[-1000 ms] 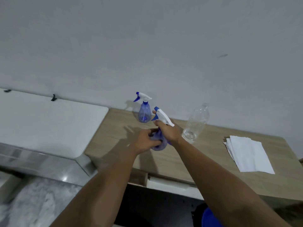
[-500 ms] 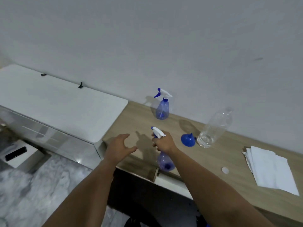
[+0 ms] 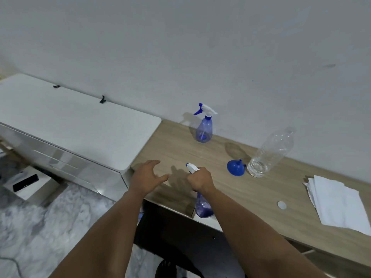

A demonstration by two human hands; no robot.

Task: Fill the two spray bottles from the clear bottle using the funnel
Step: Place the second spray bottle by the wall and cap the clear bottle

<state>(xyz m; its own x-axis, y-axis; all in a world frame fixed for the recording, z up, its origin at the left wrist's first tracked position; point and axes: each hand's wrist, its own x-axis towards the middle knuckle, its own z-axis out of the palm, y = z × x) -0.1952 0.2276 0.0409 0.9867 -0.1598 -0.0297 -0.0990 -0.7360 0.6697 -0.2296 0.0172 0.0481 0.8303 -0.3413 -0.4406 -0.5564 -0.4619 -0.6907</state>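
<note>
Right hand (image 3: pixel 199 180) fingers still grip spray bottle (image 3: pixel 203 205) (upright); left hand (image 3: pixel 147 177) remains spread, empty.

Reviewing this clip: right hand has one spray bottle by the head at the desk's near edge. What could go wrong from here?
1. The held spray bottle sits at the near edge of the wooden desk; gripped only by the right hand, it may slip off.
2. The clear bottle stands uncapped, its cap apart; a knock would spill water toward the paper towels.
3. The blue funnel lies beside it and may roll.
</note>
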